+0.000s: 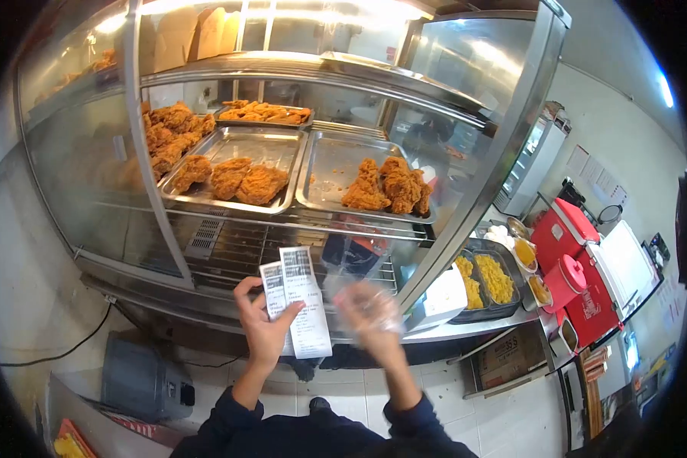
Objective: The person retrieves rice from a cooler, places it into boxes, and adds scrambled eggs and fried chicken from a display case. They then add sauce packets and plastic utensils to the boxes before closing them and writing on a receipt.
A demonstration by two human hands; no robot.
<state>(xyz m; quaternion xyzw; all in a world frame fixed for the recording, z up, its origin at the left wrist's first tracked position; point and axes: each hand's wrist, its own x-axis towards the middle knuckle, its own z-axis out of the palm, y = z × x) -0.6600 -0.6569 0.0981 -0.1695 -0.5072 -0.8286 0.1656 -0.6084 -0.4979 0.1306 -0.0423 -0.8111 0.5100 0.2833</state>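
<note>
Two printed paper receipts [305, 305] are pinched between the thumb and fingers of my left hand [267, 328], in front of the display cabinet's lower edge. Beside them, my right hand [370, 317] is blurred and covered by a clear plastic glove or bag; its fingers cannot be made out clearly. Behind the hands, a metal tray [244, 145] holds fried chicken pieces [259, 185] at its front. Another metal tray [336, 164] has more fried chicken [389, 185] at its right side.
Wire racks [275, 240] lie below the trays, behind a slanted metal post [496, 145]. To the right are a white box [444, 296], a black container of yellow food [496, 278] and a red cooler [561, 229]. A grey bin [141, 374] stands lower left.
</note>
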